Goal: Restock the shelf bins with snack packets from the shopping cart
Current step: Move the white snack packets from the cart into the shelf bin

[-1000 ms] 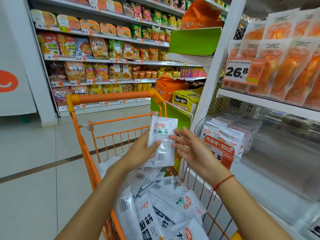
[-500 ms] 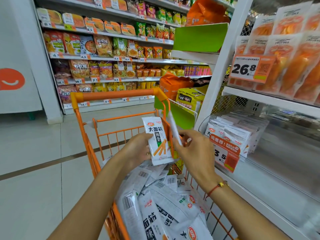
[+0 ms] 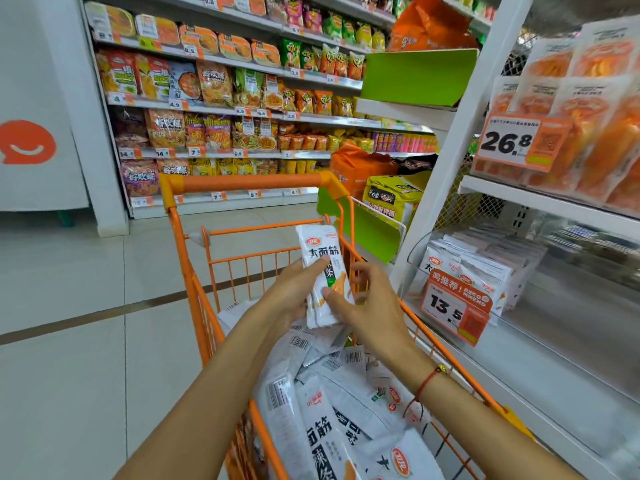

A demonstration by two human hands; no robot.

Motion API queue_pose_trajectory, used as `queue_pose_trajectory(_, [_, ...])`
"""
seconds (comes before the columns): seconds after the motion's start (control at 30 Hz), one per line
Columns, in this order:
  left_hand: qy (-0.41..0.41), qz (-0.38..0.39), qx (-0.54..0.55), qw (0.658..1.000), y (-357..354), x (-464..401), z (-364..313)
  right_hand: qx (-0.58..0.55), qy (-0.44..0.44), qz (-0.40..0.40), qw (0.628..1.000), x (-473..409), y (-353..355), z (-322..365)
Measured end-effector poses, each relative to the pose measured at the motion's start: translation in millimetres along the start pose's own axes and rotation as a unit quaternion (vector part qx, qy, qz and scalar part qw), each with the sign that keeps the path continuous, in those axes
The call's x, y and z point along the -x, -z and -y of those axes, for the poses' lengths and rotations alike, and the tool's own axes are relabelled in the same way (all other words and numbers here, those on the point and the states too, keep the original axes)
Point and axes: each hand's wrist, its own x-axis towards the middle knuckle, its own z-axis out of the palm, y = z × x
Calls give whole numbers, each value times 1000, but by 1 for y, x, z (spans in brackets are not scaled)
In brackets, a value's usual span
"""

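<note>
A small stack of packets (image 3: pixel 323 278) is now held upright over the orange cart (image 3: pixel 252 183), squared between left hand (image 3: pixel 294 292) and right hand (image 3: pixel 367 303); half a second earlier two packets were held apart. Both grips are clasped on the stack. Transfer to the shelf bin (image 3: pixel 481 268) appears next.

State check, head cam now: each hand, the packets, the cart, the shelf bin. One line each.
left hand: grips held packets, thumb on front
right hand: pinches held packets, thumb on front
held packets: upright above cart, front facing camera
cart: holds a pile of packets
cart packets: loose pile, mixed facings
shelf bin: partly stocked, packets standing in rows
</note>
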Motion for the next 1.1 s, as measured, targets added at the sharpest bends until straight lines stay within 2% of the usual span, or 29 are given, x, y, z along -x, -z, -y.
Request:
queue_pose_trajectory(0.07, [-3, -14, -1, 1000, -2, 0, -1, -41, -33, -10, 999, -1, -5, 2])
queue_pose_trajectory(0.17, [5, -16, 20, 1000, 0, 2, -5, -72, -35, -26, 996, -7, -15, 11])
queue_pose_trajectory(0.27, [-4, -80, 48, 996, 13, 0, -16, -106, -36, 18, 993, -19, -26, 15])
queue_pose_trajectory(0.33, [-36, -134, 75, 987, 31, -4, -23, -139, -67, 87, 984, -20, -28, 15])
queue_pose_trajectory(0.37, [-56, -147, 84, 984, 39, -6, -28, -121, -67, 139, 981, -17, -27, 13])
queue_pose_trajectory(0.43, [-106, -145, 100, 979, 50, -6, -36, 16, 3, 294, 956, -7, -22, 6])
queue_pose_trajectory(0.47, [-127, -134, 103, 977, 54, -5, -39, 85, 55, 372, 923, -2, -22, 4])
queue_pose_trajectory(0.53, [-149, -100, 100, 979, 56, -3, -40, 144, 138, 435, 878, 5, -22, 5])
queue_pose_trajectory(0.63, [-138, -74, 61, 986, 52, 0, -37, 143, 187, 443, 865, -4, -14, 10])
queue_pose_trajectory(0.7, [-125, -73, 19, 989, 49, 1, -36, 136, 171, 453, 864, -15, 2, 9])
queue_pose_trajectory(0.77, [-126, -83, -44, 988, 48, 0, -35, 67, 101, 434, 893, -24, 21, 3])
queue_pose_trajectory(0.83, [-126, -95, -101, 982, 47, -1, -34, -71, -16, 374, 924, -26, 34, 0])
queue_pose_trajectory(0.87, [-122, -100, -116, 981, 46, -2, -33, -150, -88, 334, 926, -26, 36, -1])
queue_pose_trajectory(0.93, [-113, -98, -139, 979, 41, 1, -32, -261, -191, 287, 902, -26, 34, 0])
queue_pose_trajectory(1.03, [-84, -69, -149, 983, 28, 7, -29, -320, -219, 271, 881, -27, 29, 7])
queue_pose_trajectory(1.1, [-55, -54, -136, 988, 22, 7, -24, -305, -211, 230, 900, -29, 21, 12])
